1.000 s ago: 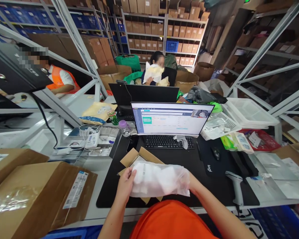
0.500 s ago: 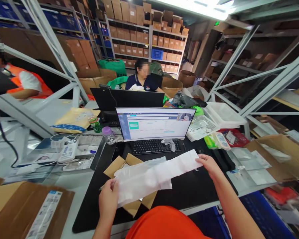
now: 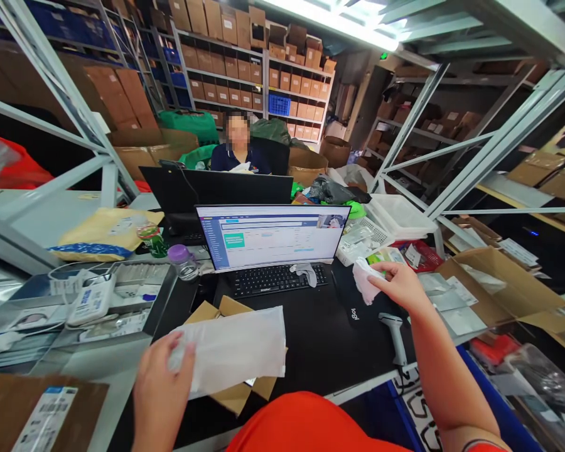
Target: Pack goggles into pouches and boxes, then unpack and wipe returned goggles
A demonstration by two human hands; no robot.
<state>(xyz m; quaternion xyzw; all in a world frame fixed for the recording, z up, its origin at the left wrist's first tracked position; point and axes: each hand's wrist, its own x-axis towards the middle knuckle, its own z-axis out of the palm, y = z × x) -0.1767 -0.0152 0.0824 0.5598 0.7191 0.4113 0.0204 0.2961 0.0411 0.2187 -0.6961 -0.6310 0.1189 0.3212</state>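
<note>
My left hand [image 3: 164,376] grips the left end of a frosted plastic bag [image 3: 240,351], fingers closed around its edge. Under the bag is a small open cardboard box [image 3: 235,306], its flaps spread; most of its inside is hidden. Off to the right, my right hand [image 3: 398,285] pinches a thin white, pinkish folded piece [image 3: 365,280] whose kind I cannot make out. It hangs above the black desk mat [image 3: 320,339], apart from the bag. A barcode scanner [image 3: 394,336] lies below my right hand.
Ahead stand a monitor [image 3: 273,238] and a keyboard [image 3: 273,280] with a grey glove [image 3: 306,273] on it. A purple-lidded jar [image 3: 182,260] and a divided tray [image 3: 136,292] are left, a large cardboard box [image 3: 503,282] right. A person [image 3: 240,150] sits opposite.
The long white piece has come out of the bag and is now bunched in my right hand. My left hand keeps the bag over the box. The view has turned rightward, showing the scanner.
</note>
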